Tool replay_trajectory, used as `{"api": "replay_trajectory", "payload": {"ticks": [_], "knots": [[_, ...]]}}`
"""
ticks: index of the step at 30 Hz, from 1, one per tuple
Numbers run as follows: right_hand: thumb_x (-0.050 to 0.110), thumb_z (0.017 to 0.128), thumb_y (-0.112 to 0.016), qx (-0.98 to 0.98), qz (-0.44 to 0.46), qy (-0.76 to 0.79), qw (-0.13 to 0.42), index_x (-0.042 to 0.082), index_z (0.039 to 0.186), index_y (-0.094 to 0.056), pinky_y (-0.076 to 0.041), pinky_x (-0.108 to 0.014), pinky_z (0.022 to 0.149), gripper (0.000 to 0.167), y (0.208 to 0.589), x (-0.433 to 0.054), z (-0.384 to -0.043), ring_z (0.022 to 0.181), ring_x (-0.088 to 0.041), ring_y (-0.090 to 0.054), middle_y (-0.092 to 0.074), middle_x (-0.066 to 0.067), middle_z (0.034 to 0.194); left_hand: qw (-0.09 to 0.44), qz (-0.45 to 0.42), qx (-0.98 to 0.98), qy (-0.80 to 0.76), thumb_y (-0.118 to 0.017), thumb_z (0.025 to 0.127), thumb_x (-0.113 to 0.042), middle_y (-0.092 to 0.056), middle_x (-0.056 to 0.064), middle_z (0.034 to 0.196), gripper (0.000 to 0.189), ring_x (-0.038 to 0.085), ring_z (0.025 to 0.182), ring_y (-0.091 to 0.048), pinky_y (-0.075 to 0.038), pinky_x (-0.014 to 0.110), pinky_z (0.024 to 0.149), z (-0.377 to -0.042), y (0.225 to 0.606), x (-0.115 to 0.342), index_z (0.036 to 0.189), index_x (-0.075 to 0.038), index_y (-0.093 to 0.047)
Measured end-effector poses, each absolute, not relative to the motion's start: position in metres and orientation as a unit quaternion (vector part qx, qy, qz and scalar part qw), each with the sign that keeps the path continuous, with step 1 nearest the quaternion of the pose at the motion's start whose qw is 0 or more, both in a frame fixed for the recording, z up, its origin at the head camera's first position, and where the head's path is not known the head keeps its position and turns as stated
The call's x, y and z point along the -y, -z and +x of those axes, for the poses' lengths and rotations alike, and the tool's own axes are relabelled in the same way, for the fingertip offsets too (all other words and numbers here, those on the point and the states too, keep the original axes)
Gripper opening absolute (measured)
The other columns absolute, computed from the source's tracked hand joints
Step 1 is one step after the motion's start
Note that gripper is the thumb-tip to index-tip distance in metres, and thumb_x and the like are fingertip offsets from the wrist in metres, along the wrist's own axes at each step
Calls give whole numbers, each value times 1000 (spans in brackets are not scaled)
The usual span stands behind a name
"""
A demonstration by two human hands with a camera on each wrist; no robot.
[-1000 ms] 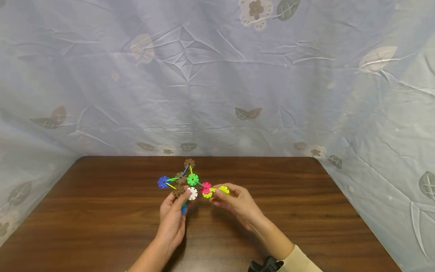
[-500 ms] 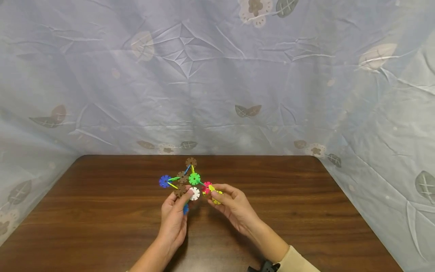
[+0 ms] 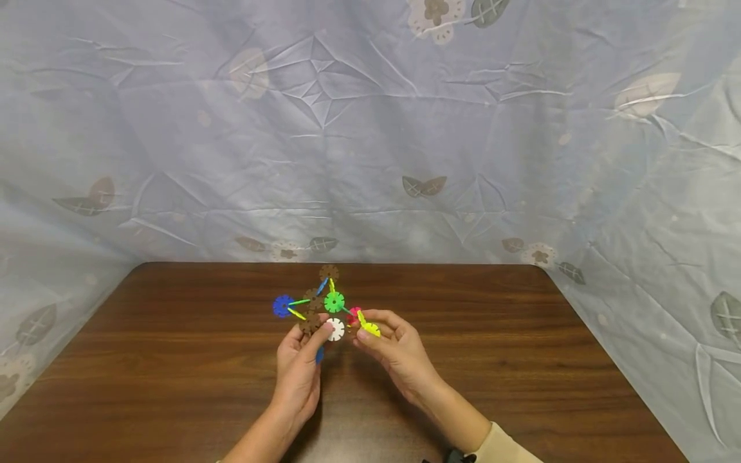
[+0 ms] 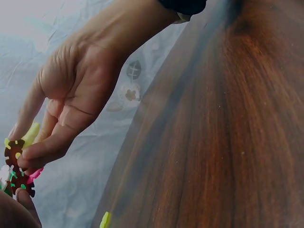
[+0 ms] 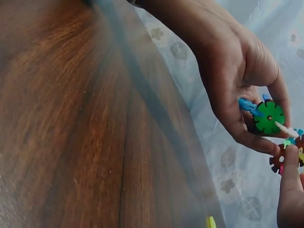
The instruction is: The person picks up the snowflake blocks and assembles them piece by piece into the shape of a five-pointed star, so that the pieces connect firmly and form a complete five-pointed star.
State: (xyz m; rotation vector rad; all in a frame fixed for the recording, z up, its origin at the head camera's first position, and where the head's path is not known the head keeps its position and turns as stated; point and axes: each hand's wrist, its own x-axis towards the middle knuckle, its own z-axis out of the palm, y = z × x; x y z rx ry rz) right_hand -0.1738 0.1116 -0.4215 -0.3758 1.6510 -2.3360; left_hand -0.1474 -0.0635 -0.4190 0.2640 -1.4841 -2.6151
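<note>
My left hand (image 3: 300, 370) pinches a build of linked plastic snowflake discs, with its thumb beside a white disc (image 3: 335, 330). Out from that hand spread a blue disc (image 3: 283, 306), a green disc (image 3: 334, 302) and several brown ones. A blue piece (image 3: 320, 354) shows below the thumb. My right hand (image 3: 405, 360) pinches yellow snowflake discs (image 3: 371, 330) between thumb and fingers, close against a pink disc (image 3: 354, 316) at the build's right side. Fingers partly hide the pink disc. In the right wrist view, a green disc (image 5: 269, 118) shows by a hand's fingertips.
The hands are above a dark brown wooden table (image 3: 173, 360). Behind it hangs a pale grey-blue curtain (image 3: 370, 141) with leaf and flower prints, which also closes both sides. A small yellow tip (image 4: 105, 220) shows low in the left wrist view.
My right hand has turned the yellow discs and brought them left against the pink disc. The left hand and the build have shifted slightly right.
</note>
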Motion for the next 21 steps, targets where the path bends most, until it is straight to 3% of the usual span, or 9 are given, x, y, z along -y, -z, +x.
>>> {"api": "replay_trajectory", "payload": {"ticks": [12,21], "knots": [[-3,98,-68,-583,-144,790,121,-11,141,-45,-63,-25,91,50,414,-110,-181,99,-13,-78,-78,0,111,71,87,502,858,-70,98,-5,-73,-11,104,15,4,101,-66,-53,18,91,-155,415,64,112,-8,-71],[-1,98,-69,-587,-136,789,119,-10,143,-44,-63,-26,92,52,409,-106,-188,101,-14,-78,-78,0,113,64,85,498,861,-70,97,-4,-72,-10,104,15,4,100,-65,-54,17,89,-166,412,69,112,-7,-71]]}}
